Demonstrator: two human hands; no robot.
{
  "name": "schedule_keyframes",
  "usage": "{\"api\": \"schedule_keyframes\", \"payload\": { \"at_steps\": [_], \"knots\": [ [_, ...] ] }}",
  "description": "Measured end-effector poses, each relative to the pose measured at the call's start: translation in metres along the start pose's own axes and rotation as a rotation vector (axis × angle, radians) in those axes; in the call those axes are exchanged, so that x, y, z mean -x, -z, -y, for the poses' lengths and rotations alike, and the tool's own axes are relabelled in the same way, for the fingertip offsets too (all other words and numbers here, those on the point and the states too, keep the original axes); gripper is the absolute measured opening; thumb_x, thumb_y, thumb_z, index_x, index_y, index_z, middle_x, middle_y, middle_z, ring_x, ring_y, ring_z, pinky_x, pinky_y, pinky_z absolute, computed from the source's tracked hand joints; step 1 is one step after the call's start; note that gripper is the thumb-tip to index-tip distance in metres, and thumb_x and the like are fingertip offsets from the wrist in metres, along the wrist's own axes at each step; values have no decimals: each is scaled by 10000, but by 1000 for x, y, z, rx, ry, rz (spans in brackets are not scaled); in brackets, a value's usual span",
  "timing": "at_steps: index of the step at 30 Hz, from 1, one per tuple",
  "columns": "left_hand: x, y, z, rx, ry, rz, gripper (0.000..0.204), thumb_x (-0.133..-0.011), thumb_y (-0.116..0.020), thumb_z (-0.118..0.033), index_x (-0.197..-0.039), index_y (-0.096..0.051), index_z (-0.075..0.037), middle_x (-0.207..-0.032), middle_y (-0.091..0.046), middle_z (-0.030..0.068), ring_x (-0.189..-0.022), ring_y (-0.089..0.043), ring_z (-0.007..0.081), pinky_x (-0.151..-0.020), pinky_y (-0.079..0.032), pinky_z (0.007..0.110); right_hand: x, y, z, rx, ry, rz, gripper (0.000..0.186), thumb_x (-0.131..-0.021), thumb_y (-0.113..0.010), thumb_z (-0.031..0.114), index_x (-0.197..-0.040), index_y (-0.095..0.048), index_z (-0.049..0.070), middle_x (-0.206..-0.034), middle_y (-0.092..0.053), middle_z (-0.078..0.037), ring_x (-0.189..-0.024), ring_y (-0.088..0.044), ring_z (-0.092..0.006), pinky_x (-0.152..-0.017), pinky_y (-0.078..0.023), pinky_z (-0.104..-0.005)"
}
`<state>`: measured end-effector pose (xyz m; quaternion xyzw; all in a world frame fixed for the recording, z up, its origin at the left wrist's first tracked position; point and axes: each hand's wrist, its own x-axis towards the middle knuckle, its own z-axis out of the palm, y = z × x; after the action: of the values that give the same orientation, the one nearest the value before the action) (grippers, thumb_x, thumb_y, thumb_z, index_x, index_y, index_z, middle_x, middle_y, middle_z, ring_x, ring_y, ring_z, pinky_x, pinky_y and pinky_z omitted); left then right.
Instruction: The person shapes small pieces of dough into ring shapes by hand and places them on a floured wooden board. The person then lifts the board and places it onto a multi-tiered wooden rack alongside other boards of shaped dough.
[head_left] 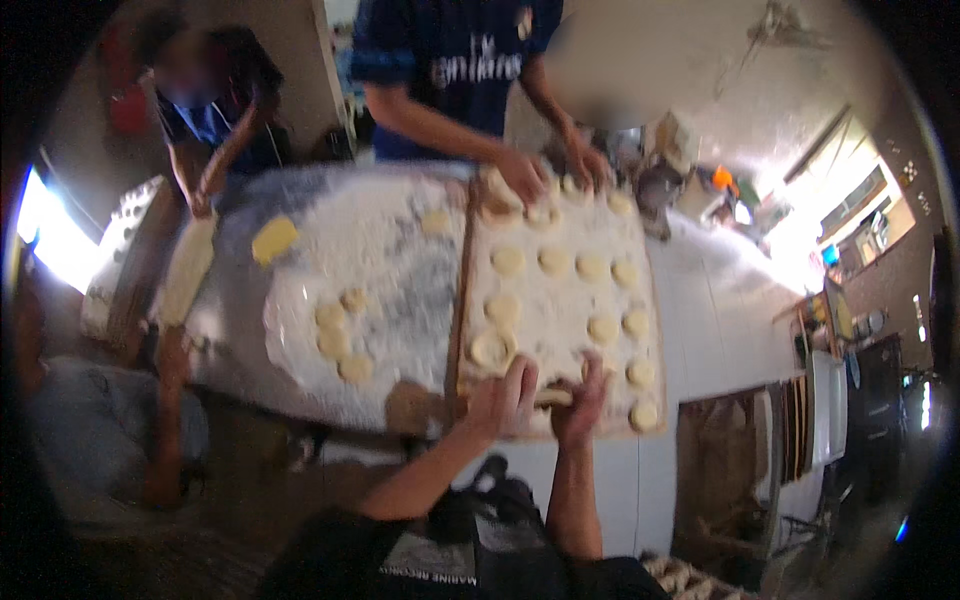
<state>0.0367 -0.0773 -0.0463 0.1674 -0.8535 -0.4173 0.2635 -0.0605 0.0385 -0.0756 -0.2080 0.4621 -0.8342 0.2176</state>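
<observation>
My left hand [508,395] and my right hand [582,390] hold a pale dough piece [552,398] between their fingers, low over the near part of a wood-edged, floured board [540,300]. A ring-shaped piece [493,348], hollowed in the middle, lies just beyond my left hand. Several flat dough rounds [555,262] are spread across the board, some near its right edge [643,373].
A co-worker's hands [525,180] work at the board's far edge. Left, a floured metal table [240,320] holds dough rounds [332,342] and a yellow piece [273,240]; two more people's arms [175,360] handle a long dough strip [185,270]. A window glows right.
</observation>
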Motion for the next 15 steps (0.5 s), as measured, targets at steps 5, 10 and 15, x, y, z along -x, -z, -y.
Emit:
{"api": "schedule_keyframes", "payload": {
  "at_steps": [5, 10, 15],
  "knots": [
    [17, -23, -24, 52, 131, 251, 200, -999, -434, -255, -1005, -422, -56, -620, -596, 199, -603, -614, 439, -490, -453, 528, 35, -3, 51, -313, -174, -46, 466, -957, -382, 347, -1341, -339, 86, -707, -597, -89, -524, -511, -146, -447, -423, -260],
    [23, -41, -29, 104, 190, 220, 256, -1015, -409, -282, -990, -419, -27, -667, -589, 237, -654, -612, 449, -534, -467, 519, 34, 29, 47, 308, -339, -44, 517, -997, -388, 459, -1376, -340, 110, -651, -495, -24, -544, -461, -112, -453, -370, -234],
    [7, -50, -24, 48, 57, 226, 334, -1036, -335, -313, -1067, -442, 1, -1003, -570, 308, -969, -593, 445, -777, -476, 513, 13, 21, 72, 488, -705, 101, 603, -984, -390, 529, -1395, -337, 91, -923, -589, -165, -835, -586, -234, -760, -467, -349]
  ]
}}
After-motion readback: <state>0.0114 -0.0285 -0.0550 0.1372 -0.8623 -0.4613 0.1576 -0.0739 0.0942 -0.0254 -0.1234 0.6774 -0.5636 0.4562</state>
